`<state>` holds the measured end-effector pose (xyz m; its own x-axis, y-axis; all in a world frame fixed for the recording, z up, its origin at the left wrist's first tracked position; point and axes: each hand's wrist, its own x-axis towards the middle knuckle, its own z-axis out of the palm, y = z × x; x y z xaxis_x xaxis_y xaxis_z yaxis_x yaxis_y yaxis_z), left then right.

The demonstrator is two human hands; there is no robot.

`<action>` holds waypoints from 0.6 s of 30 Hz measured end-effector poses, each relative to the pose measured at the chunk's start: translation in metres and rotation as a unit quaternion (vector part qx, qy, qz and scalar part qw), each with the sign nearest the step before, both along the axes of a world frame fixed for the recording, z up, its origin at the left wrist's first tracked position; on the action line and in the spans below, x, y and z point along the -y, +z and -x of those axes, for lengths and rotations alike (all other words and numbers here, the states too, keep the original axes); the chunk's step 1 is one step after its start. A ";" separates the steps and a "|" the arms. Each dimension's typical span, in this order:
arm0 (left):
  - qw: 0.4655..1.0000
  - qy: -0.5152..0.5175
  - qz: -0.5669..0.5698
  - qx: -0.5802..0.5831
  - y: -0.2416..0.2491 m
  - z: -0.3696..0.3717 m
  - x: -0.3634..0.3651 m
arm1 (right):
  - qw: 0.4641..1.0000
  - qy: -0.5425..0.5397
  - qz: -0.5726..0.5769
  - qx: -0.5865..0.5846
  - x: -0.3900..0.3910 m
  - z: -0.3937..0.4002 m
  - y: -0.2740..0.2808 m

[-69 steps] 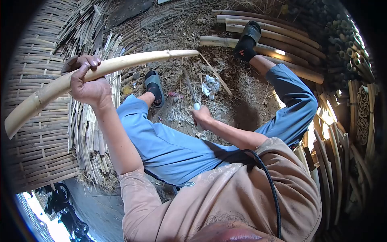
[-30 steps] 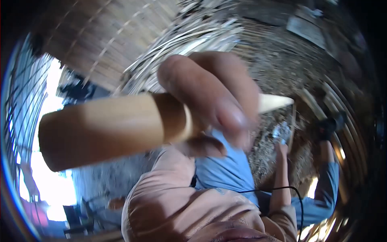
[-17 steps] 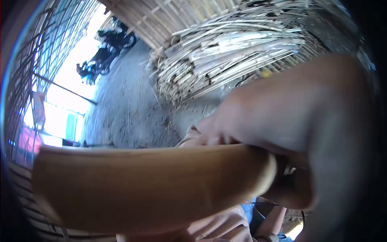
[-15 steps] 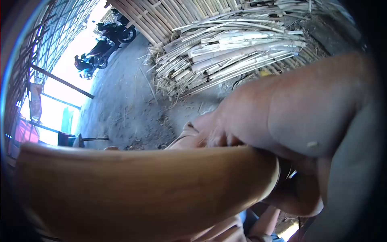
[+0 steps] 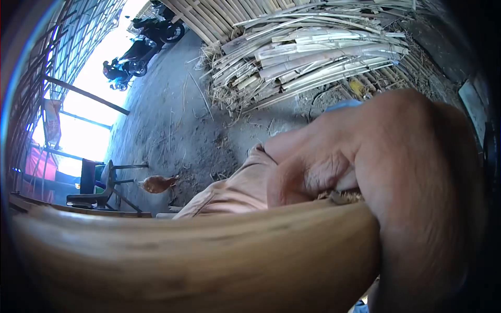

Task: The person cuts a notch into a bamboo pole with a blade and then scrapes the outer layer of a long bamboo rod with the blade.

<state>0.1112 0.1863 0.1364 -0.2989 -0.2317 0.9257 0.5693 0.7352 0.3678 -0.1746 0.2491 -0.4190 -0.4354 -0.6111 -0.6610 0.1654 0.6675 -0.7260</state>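
A thick, smooth, tan bamboo piece [image 5: 209,255] spans the bottom of the view, very close to the camera and slightly blurred. My right hand [image 5: 339,156] is at its right end, bent over it with the fingers curled closed. The fingertips and palm side are hidden. Below the curled fingers, a small rough, fibrous bit [image 5: 344,197] shows at the bamboo's upper edge; what it is I cannot make out. Behind the bamboo lies beige trouser cloth [image 5: 235,190]. My left hand does not show.
Split bamboo strips [image 5: 323,57] lie piled on the dirt floor [image 5: 167,115] beside a bamboo slat wall [image 5: 209,18]. Motorcycles [image 5: 138,55] are parked at the upper left. A chair [image 5: 102,190] stands at left, near a brown shape like a hen [image 5: 158,183].
The bamboo's near edge has dropped in view, and its right end now reaches farther right. My right hand has turned and shifted lower. More trouser cloth, the chair and the brown shape show.
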 end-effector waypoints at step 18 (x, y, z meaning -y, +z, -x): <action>0.999 -0.026 0.013 -0.018 0.003 -0.001 0.002 | 0.999 -0.024 0.022 0.016 -0.003 0.005 -0.012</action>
